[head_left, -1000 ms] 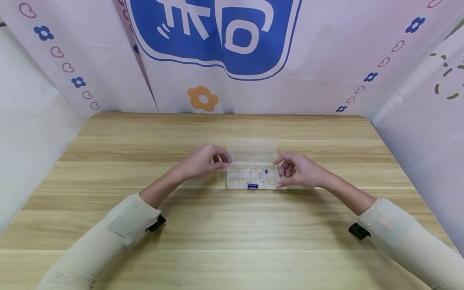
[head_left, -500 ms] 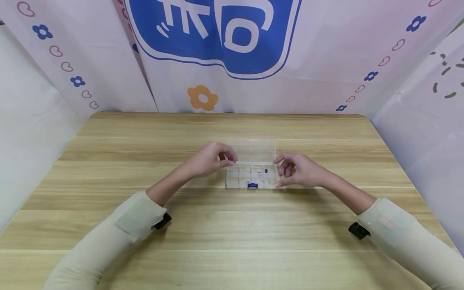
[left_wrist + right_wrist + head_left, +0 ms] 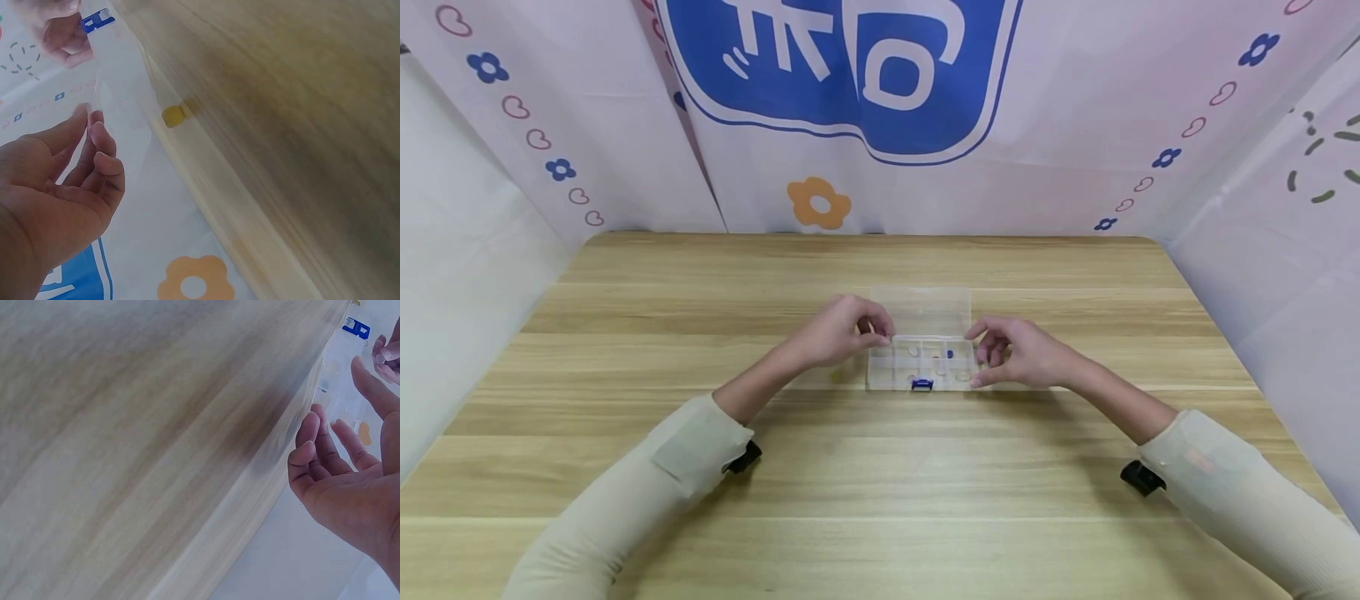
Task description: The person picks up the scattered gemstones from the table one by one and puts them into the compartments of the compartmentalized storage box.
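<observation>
An open clear plastic compartment box (image 3: pixel 883 382) stands on the table, its lid (image 3: pixel 921 310) folded back and a blue latch (image 3: pixel 922 385) at its front. My left hand (image 3: pixel 842 332) is over the box's back left compartments. Its thumb and fingertips pinch a small pale thing, mostly hidden, at the tips in the left wrist view. My right hand (image 3: pixel 1026 353) grips the box's right end, thumb at the front corner and index finger at the back one. Several small pieces, among them a blue piece (image 3: pixel 951 354), lie in the compartments.
A small yellow piece (image 3: pixel 173 116) lies on the wooden table (image 3: pixel 880 483), left of the box. Behind the table hangs a white printed cloth (image 3: pixel 1045 192); more white cloth borders both sides.
My left hand has moved right, from the box's left edge to over its back left compartments. My right hand and the box have stayed in place.
</observation>
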`<action>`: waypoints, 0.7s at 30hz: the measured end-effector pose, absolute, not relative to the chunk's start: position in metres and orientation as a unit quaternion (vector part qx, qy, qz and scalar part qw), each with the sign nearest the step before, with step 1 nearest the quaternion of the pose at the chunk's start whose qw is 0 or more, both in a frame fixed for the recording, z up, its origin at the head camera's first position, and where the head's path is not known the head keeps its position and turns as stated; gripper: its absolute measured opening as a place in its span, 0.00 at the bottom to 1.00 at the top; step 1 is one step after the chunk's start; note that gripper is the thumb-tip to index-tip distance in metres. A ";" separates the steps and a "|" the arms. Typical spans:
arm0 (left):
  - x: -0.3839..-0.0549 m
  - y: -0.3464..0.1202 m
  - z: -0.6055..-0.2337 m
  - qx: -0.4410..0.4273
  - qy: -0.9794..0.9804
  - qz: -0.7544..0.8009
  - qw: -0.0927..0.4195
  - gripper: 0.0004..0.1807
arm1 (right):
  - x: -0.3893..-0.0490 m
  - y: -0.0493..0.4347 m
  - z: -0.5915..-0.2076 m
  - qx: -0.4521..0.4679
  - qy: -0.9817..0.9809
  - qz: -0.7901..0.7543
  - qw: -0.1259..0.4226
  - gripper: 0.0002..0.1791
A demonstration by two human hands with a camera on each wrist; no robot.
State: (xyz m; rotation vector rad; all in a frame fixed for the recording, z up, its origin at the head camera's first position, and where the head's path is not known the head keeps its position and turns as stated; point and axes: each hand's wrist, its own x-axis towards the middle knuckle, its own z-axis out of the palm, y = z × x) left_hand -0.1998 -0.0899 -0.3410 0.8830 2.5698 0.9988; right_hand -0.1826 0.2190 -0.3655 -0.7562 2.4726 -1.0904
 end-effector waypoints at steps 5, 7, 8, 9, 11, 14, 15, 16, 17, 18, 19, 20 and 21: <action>-0.201 -0.089 -0.344 0.295 0.884 0.341 0.123 0.02 | -0.183 0.219 -0.366 -0.264 0.870 -0.383 0.166 0.33; -0.201 -0.089 -0.345 0.290 0.886 0.340 0.125 0.01 | -0.183 0.219 -0.365 -0.263 0.870 -0.382 0.166 0.32; -0.201 -0.089 -0.345 0.287 0.887 0.340 0.126 0.01 | -0.182 0.219 -0.365 -0.263 0.870 -0.382 0.166 0.32; -0.202 -0.089 -0.346 0.285 0.887 0.339 0.127 0.01 | -0.182 0.219 -0.365 -0.263 0.870 -0.382 0.166 0.32; -0.202 -0.089 -0.347 0.283 0.888 0.340 0.128 0.01 | -0.182 0.219 -0.364 -0.263 0.870 -0.383 0.166 0.32; -0.203 -0.090 -0.347 0.285 0.887 0.340 0.129 0.01 | -0.182 0.219 -0.365 -0.264 0.869 -0.385 0.166 0.32; -0.203 -0.090 -0.347 0.286 0.886 0.341 0.128 0.02 | -0.182 0.219 -0.365 -0.265 0.869 -0.385 0.166 0.32; -0.203 -0.090 -0.347 0.288 0.886 0.342 0.126 0.02 | -0.183 0.219 -0.365 -0.265 0.869 -0.384 0.166 0.32; -0.203 -0.090 -0.347 0.288 0.885 0.344 0.126 0.02 | -0.183 0.219 -0.365 -0.265 0.869 -0.384 0.166 0.32; -0.204 -0.091 -0.348 0.290 0.884 0.344 0.125 0.02 | -0.183 0.219 -0.365 -0.265 0.869 -0.383 0.165 0.32; -0.204 -0.091 -0.348 0.290 0.884 0.345 0.124 0.03 | -0.182 0.219 -0.365 -0.265 0.869 -0.383 0.166 0.32; -0.204 -0.092 -0.349 0.291 0.884 0.345 0.123 0.02 | -0.182 0.219 -0.365 -0.264 0.870 -0.383 0.165 0.33; -0.205 -0.092 -0.349 0.291 0.884 0.345 0.122 0.02 | -0.182 0.219 -0.365 -0.264 0.870 -0.383 0.165 0.33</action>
